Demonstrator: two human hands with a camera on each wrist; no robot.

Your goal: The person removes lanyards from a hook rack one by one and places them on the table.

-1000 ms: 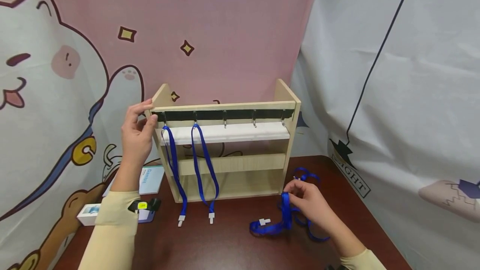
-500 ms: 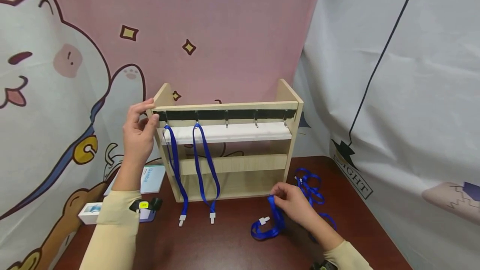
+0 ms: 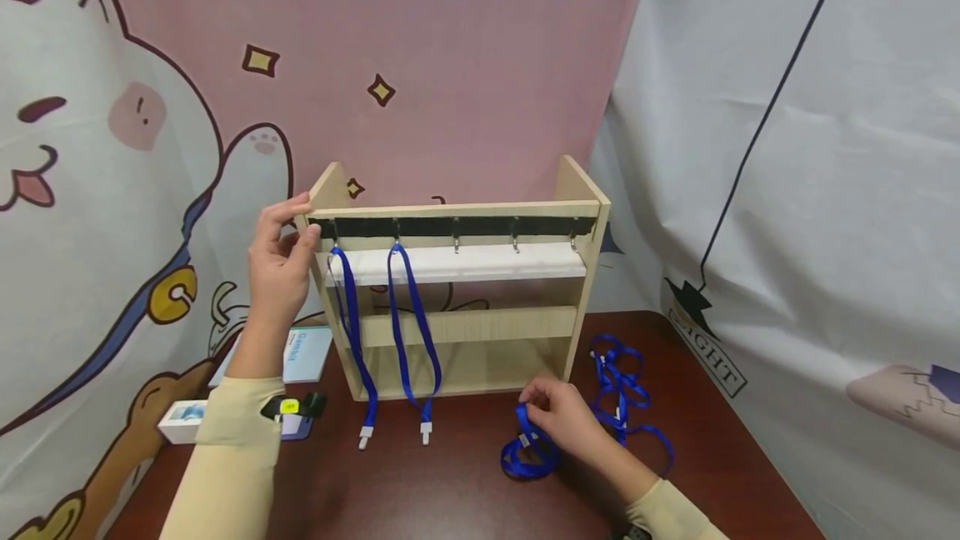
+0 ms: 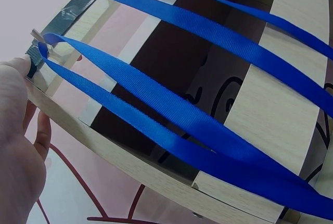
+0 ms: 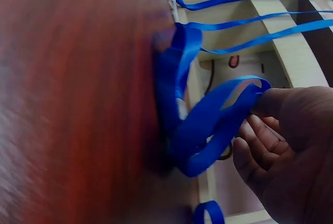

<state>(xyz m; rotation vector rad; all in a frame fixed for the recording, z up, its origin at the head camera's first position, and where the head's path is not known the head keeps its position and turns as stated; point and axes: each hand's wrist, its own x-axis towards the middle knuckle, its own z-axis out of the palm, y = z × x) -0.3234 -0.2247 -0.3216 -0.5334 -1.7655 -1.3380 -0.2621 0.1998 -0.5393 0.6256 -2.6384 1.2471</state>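
Note:
My left hand (image 3: 279,261) grips the upper left corner of a wooden rack (image 3: 465,325), thumb in front and fingers behind its side panel. Two blue lanyards (image 3: 416,307) hang from the rack's two leftmost hooks, their white clips down near the table. In front of the rack's lower right, my right hand (image 3: 564,415) pinches another blue lanyard (image 3: 525,463) between thumb and fingertips. The right wrist view shows that held lanyard (image 5: 208,125) looped up to the fingertips, with its lower coils by the tabletop.
Bare metal hooks (image 3: 515,242) line the right part of the rack's dark strip. More tangled blue lanyards (image 3: 618,382) lie on the dark red table (image 3: 420,498) at the right. Left of the rack are a pale blue booklet (image 3: 306,355) and a small white box (image 3: 182,422).
My right hand has moved left with the lanyard, away from the tangled ones, and slightly lower. The held lanyard's coils now lie closer under the hand. My left hand keeps its grip.

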